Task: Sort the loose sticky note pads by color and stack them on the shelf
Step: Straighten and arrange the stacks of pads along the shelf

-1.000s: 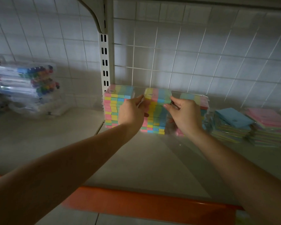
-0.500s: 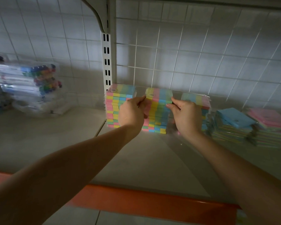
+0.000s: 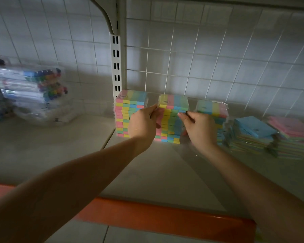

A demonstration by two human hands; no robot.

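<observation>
The middle stack (image 3: 172,118) of striped sticky note pads stands on the shelf (image 3: 147,169) in the middle of the frame. The left hand (image 3: 143,124) and the right hand (image 3: 199,128) pinch its top sides with curled fingers (one hand on each side). To do it well, squeeze softly and push the pads straight so the sides line up and the stack does not tip.

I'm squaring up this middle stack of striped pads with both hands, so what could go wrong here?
The middle stack is tall and narrow; uneven pressure from your left hand or right hand might tip it. It stands near the left stack, so a topple could hit that too.
</observation>
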